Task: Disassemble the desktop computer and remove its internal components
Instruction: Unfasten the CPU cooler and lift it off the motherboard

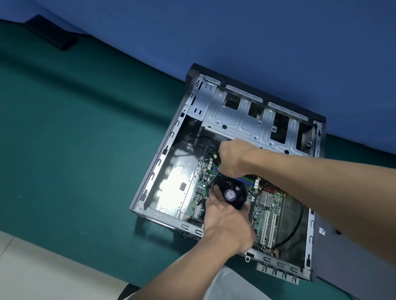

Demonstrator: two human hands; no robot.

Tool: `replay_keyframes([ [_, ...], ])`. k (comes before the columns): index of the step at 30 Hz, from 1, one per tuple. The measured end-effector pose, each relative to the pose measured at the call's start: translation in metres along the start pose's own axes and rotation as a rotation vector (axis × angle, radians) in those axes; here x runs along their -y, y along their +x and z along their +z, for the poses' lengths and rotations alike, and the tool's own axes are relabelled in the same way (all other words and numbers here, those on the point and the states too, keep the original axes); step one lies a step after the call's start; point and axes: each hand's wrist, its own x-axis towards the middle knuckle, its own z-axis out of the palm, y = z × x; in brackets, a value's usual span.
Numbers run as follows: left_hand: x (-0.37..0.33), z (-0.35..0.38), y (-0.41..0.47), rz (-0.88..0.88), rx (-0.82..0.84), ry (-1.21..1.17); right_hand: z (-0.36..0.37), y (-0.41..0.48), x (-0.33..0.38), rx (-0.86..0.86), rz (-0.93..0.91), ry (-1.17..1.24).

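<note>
Working inside open desktop case (163, 155), lying on its side on green table cover (67, 131). Left hand (227, 220) wrapping fingers around black CPU cooler fan (230, 193), positioned over motherboard (268, 210), just beside memory slots (248, 181). Right hand (232, 157) curling tight just above the fan, among connectors at the board's upper edge. Fingertips hidden, so cannot tell what, if anything, is being pinched. Drive cage (234, 122) sitting bare at far end.

Judging current step: freeing the cooler.

Risks:
- Lifting with fan lead plugged in: tearing wire or header.
- Pulling with fasteners partly engaged: flexing board, straining socket.
- Tilting cooler on the way out: scraping chipset heatsink (266, 197) or memory slots.
- Tugging a lead by its wires, not its plug: stripping pins.
- Black cable (295, 229) looping along right side: possibly snagging.
</note>
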Motion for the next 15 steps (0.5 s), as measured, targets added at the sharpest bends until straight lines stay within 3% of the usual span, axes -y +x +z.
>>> replay_keyframes([
  [4,0.0,-0.002,-0.002,0.012,-0.012,0.046,0.001,-0.01,-0.002,-0.089,-0.393,-0.604],
  [7,-0.001,-0.003,-0.004,0.038,-0.036,0.018,0.004,-0.007,0.002,-0.125,-0.552,-0.718],
  [10,-0.001,-0.002,-0.006,0.046,-0.067,-0.021,0.005,-0.005,0.007,-0.063,-0.35,-0.251],
  [14,0.0,-0.001,-0.002,0.008,-0.036,0.024,0.002,0.008,0.004,0.11,0.261,0.559],
  [15,0.0,-0.001,-0.002,-0.002,-0.033,0.017,0.001,0.01,0.003,0.18,0.364,0.617],
])
